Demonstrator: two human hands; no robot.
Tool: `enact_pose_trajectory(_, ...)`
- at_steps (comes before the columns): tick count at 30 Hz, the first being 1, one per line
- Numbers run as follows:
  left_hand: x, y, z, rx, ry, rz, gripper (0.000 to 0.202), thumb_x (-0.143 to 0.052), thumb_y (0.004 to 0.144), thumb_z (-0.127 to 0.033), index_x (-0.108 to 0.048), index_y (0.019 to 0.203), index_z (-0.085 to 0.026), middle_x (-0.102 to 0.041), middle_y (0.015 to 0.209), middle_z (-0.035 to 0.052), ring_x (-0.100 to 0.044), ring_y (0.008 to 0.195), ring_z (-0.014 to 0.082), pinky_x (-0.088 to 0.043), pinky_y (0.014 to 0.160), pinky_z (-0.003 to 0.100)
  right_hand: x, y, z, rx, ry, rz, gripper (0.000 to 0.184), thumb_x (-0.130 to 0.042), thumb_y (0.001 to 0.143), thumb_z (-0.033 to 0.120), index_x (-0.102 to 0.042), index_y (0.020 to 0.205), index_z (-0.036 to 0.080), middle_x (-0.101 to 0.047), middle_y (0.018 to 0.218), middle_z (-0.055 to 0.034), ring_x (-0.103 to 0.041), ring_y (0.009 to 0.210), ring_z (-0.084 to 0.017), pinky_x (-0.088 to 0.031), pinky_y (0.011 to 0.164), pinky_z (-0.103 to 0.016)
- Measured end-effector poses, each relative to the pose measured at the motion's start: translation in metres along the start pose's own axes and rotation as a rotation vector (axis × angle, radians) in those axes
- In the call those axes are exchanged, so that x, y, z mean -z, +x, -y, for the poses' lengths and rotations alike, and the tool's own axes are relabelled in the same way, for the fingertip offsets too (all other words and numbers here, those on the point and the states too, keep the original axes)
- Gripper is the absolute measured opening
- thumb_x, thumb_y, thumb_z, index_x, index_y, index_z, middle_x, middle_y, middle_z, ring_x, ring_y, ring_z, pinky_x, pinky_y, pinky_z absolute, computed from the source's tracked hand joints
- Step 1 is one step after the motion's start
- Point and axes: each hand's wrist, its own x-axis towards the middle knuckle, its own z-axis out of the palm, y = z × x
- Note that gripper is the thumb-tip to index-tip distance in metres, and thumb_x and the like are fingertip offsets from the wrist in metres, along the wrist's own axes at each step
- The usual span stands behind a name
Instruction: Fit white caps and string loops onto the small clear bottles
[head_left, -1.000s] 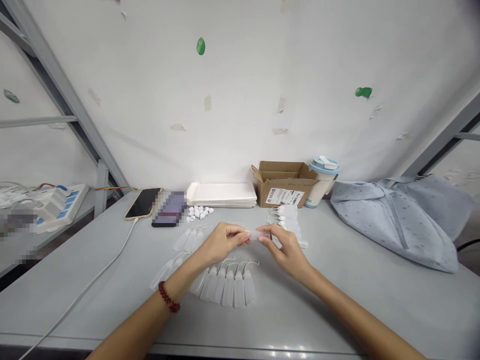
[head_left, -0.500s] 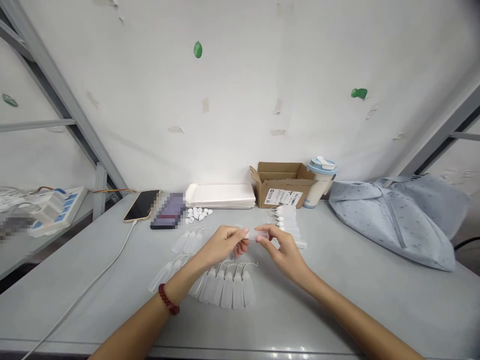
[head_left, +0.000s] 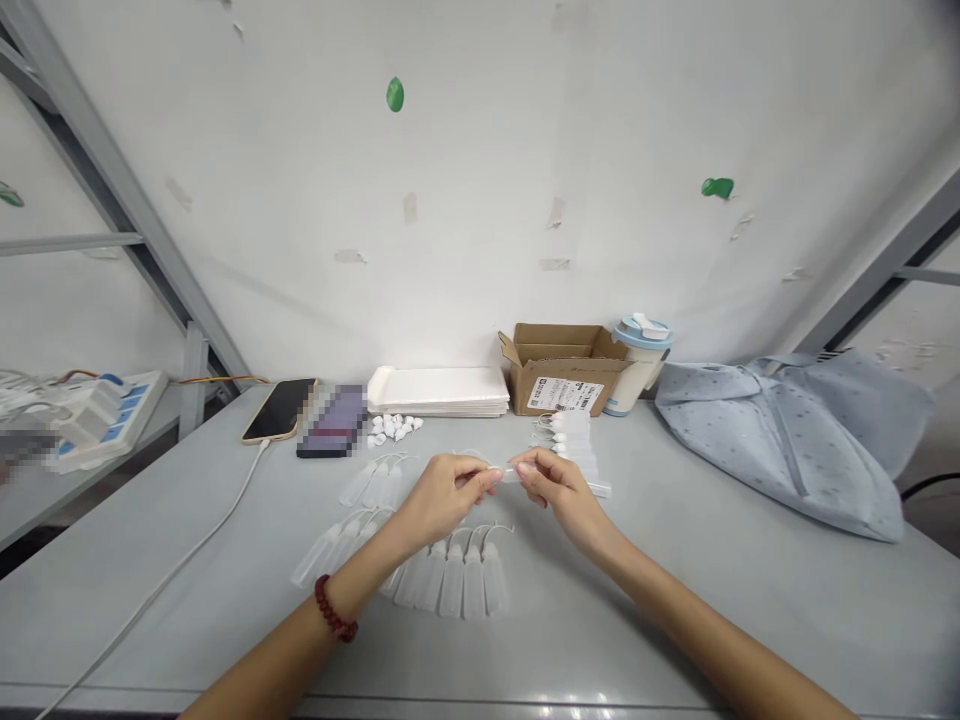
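Both hands meet above the middle of the table, with a small translucent plastic bottle (head_left: 509, 475) between them. My left hand (head_left: 457, 490) is closed on one end of it, its thumb and fingers covering that part. The fingers of my right hand (head_left: 553, 482) pinch the other end. Much of the bottle is hidden by my fingers. Below my hands lies a row of similar bottles (head_left: 452, 582) with thin curved tubes. More of these bottles (head_left: 375, 483) lie to the left, some partly behind my left forearm. Bottles with white caps (head_left: 574, 440) form a stack beyond my right hand.
Small white caps (head_left: 396, 429) lie in a pile before a stack of white envelopes (head_left: 442, 388). Behind the hands stand an open cardboard box (head_left: 564, 390) and a lidded cup (head_left: 637, 370). A phone (head_left: 281, 410) with a cable is at left, patterned fabric (head_left: 780, 440) at right.
My right hand's fingers have drawn together around the bottle's end, and less of the bottle shows. My left hand stays in nearly the same place, its fingers curled differently.
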Motion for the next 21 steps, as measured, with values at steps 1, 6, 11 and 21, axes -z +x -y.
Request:
enact_pose_trajectory(1,-0.001,0.0,0.001,-0.041,0.06,-0.02,0.032,-0.048,0.084,-0.034,-0.055,0.058,-0.015,-0.05,0.057,-0.0011,-0.044,0.056,0.0118,-0.033,0.054,0.023,0.0,0.001,0.001,-0.031,0.077,0.022,0.025,-0.053,0.082,0.042,-0.059,0.077,0.018,-0.039,0.056,0.0039,-0.034,0.053,-0.012,-0.027,0.051,-0.026)
enact_pose_trajectory(6,-0.003,-0.001,0.004,-0.22,0.243,-0.066,0.035,-0.044,0.087,-0.029,-0.046,0.054,-0.017,-0.043,0.056,-0.0022,-0.04,0.057,0.0119,-0.03,0.058,0.024,0.0,0.002,0.005,-0.136,0.29,0.036,0.026,-0.061,0.075,0.043,-0.059,0.075,0.017,-0.031,0.053,0.0063,-0.029,0.05,-0.01,-0.024,0.05,-0.026)
enact_pose_trajectory(11,-0.002,0.0,0.005,-0.175,0.213,-0.032,0.031,-0.045,0.086,-0.033,-0.058,0.063,-0.017,-0.055,0.062,-0.0007,-0.047,0.061,0.0127,-0.035,0.059,0.023,-0.001,0.001,0.004,-0.103,0.182,-0.006,0.029,-0.059,0.076,0.046,-0.059,0.078,0.017,-0.04,0.05,0.0048,-0.039,0.051,-0.012,-0.032,0.054,-0.028)
enact_pose_trajectory(21,0.057,0.014,0.031,-0.027,0.531,-0.328,0.028,-0.042,0.081,-0.03,-0.066,0.079,-0.017,-0.07,0.083,0.0052,-0.061,0.079,0.0209,-0.043,0.072,0.029,0.062,0.026,0.0,0.111,-0.423,-0.39,0.03,-0.05,0.079,0.042,-0.061,0.092,0.017,-0.058,0.067,-0.0007,-0.053,0.063,-0.016,-0.04,0.062,-0.028)
